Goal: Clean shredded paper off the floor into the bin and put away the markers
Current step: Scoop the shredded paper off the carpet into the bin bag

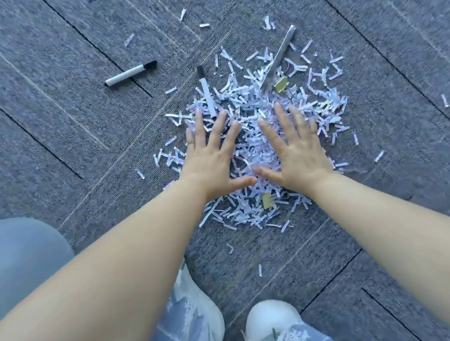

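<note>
A heap of white shredded paper (254, 102) lies on the grey carpet in the middle of the view. My left hand (212, 157) and my right hand (293, 149) lie flat on the heap side by side, fingers spread and straight, thumbs almost touching. A white marker with a black cap (206, 92) rests on the heap's far left edge, just beyond my left fingertips. A second black-capped marker (130, 73) lies alone on the carpet further left. A third, grey-looking marker (278, 57) lies slanted on the heap's far right side.
Two small yellowish scraps (281, 85) (266, 201) sit among the shreds. Stray strips (128, 39) dot the carpet (65, 111) around the heap. A blurred pale grey object (13, 258) fills the left edge. My white shoes (269, 326) stand at the bottom.
</note>
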A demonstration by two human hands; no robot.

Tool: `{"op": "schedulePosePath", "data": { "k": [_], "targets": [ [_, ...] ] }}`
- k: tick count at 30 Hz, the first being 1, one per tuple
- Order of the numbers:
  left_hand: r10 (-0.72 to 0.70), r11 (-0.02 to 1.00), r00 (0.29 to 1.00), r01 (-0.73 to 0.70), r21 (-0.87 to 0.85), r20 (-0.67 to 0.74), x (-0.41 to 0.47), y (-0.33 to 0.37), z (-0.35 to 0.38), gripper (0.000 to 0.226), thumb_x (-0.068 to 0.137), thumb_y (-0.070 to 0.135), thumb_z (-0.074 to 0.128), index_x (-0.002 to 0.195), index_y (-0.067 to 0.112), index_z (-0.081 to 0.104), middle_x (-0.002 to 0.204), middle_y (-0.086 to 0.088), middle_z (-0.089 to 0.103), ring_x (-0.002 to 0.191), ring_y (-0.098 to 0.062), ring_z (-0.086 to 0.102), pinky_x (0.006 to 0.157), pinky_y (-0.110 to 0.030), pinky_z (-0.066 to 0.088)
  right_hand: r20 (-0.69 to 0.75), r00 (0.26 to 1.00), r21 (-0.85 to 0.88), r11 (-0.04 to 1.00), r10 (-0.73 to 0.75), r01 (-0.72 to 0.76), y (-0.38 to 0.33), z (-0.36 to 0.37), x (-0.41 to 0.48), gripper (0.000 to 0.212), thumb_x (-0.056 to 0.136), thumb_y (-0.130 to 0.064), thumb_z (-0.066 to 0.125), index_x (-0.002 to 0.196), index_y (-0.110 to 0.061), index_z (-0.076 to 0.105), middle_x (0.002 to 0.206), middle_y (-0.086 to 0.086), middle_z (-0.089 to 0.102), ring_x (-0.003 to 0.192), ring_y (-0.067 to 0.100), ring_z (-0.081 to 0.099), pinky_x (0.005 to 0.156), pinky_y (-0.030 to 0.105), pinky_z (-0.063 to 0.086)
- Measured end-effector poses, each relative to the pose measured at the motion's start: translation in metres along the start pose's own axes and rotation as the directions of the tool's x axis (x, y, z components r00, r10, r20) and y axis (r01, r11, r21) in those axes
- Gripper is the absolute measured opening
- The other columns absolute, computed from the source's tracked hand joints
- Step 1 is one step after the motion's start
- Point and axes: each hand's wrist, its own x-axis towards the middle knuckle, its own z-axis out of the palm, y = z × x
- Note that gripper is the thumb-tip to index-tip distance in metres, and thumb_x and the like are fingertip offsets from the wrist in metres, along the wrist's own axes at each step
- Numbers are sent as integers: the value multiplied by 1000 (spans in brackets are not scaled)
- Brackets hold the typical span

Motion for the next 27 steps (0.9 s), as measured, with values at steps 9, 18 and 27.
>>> {"op": "schedulePosePath", "data": {
  "k": [9,18,27],
  "targets": [
    [69,997,992,-64,41,-109,-3,15,15,90,86,69,22,145,11,-11,155,-6,-7,141,-27,-7,114,-40,-5,-178,982,58,995,-70,81,-1,-1,8,63,78,-59,40,124,-18,50,125,21,48,112,38,43,93,50,39],
    [66,985,972,-100,-143,-225,1,35,18,43,92,22,48,132,16,33,133,-8,36,116,-24,35,96,-33,30,-331,930,152,963,-162,222,12,3,4,30,73,-12,73,96,-1,58,77,16,57,54,28,53,41,29,39],
    [109,978,975,-141,-156,-195,2,30,7,16,97,9,31,106,11,45,78,5,45,61,-9,36,48,-17,26,-378,907,181,946,-185,268,19,-6,-11,23,72,-11,74,84,1,59,62,9,59,43,17,41,41,20,32]
  ]
}}
